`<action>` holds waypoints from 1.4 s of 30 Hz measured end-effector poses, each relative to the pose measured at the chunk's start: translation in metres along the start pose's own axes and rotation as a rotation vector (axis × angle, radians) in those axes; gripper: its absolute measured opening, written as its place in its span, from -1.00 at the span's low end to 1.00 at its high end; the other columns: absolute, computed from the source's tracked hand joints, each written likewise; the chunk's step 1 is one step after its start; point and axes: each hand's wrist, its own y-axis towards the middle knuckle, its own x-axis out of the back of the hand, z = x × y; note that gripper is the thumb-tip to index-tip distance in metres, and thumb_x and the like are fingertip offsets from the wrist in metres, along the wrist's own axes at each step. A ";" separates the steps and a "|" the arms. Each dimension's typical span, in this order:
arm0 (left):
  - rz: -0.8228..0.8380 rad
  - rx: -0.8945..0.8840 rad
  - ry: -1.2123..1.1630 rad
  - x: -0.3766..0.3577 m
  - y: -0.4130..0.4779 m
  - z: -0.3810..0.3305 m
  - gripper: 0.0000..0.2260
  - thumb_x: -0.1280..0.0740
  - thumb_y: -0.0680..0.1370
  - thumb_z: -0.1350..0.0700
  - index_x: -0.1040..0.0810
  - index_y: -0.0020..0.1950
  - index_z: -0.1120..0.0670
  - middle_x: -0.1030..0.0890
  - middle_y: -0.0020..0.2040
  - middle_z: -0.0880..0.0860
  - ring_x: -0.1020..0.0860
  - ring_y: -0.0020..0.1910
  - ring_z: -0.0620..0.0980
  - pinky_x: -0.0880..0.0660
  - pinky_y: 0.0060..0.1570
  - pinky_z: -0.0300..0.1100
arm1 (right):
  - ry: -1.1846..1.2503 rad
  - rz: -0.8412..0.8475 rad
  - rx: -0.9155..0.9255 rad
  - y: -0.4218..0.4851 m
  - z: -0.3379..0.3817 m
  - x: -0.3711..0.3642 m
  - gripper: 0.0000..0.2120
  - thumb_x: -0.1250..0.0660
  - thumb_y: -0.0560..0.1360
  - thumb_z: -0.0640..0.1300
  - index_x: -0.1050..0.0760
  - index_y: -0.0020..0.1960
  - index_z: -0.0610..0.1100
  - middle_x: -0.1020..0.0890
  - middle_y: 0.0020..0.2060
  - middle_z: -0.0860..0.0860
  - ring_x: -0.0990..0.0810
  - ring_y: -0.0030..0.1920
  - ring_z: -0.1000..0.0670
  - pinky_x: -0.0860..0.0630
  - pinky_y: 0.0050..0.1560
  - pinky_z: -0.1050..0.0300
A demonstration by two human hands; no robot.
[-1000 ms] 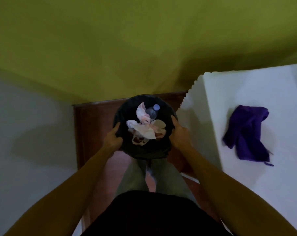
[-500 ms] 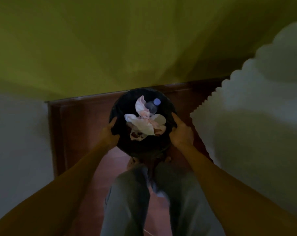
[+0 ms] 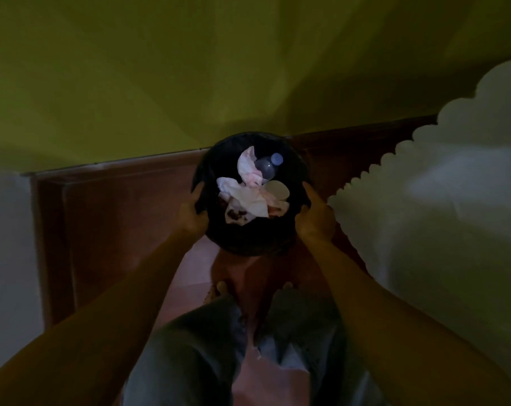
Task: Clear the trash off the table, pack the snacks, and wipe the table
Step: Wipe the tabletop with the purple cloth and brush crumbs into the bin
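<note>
A round black trash bin (image 3: 249, 238) lined with a dark bag sits low in front of me, near the floor by the wall. Inside lie crumpled white and pink tissues (image 3: 249, 197), a clear plastic bottle (image 3: 267, 167) with a pale blue cap and a round pale lid. My left hand (image 3: 193, 213) grips the bin's left rim, thumb over the edge. On the opposite rim my right hand (image 3: 314, 215) holds on the same way.
The white tablecloth with a scalloped edge (image 3: 441, 183) hangs at the right, close to my right arm. A yellow-green wall (image 3: 219, 68) and a dark wooden skirting (image 3: 116, 183) stand behind the bin. My legs and bare feet are below it on the reddish floor.
The view has tipped down and left: the tabletop and purple cloth have left the frame. The bin has gone lower toward the floor, both hands still on its rim.
</note>
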 end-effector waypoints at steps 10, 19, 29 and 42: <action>0.008 0.054 0.127 0.043 -0.051 -0.025 -0.50 -0.29 0.58 0.27 -0.33 0.52 0.12 -0.45 0.44 0.19 -0.44 0.38 0.21 -0.39 0.27 -0.08 | 0.126 -0.081 0.034 -0.067 0.028 0.049 -0.66 -0.20 0.62 -0.28 -0.49 0.37 -0.19 -0.59 0.23 -0.17 -0.55 0.21 -0.20 -0.45 0.11 0.07; 0.058 -0.072 0.239 0.125 -0.199 -0.151 -0.64 -0.25 0.55 0.30 -0.59 0.30 0.07 -0.63 0.25 0.10 -0.59 0.18 0.12 -0.49 0.16 -0.10 | 0.133 -0.142 0.147 -0.204 0.105 0.155 -0.56 -0.22 0.54 -0.28 -0.52 0.38 -0.05 -0.64 0.21 -0.11 -0.61 0.19 -0.17 -0.56 0.18 -0.02; 0.151 -0.247 -0.025 0.145 -0.322 -0.306 -0.80 -0.26 0.62 0.23 -0.60 0.21 0.16 -0.66 0.07 0.10 -0.65 -0.08 0.03 -0.58 -0.11 -0.25 | 0.292 -0.278 0.154 -0.335 0.143 0.285 -0.62 -0.22 0.53 -0.28 -0.56 0.29 -0.07 -0.63 0.22 -0.04 -0.60 0.20 -0.07 -0.54 0.23 0.01; 0.337 -0.422 0.071 0.078 -0.356 -0.412 -0.81 -0.29 0.58 0.16 -0.63 0.05 -0.09 -0.68 0.07 0.04 -0.65 0.04 0.06 -0.59 0.15 0.07 | 0.496 -0.714 0.048 -0.375 0.061 0.398 -0.76 -0.30 0.50 -0.32 -0.60 0.12 -0.13 -0.60 0.13 -0.05 -0.56 0.15 -0.02 -0.53 0.25 0.04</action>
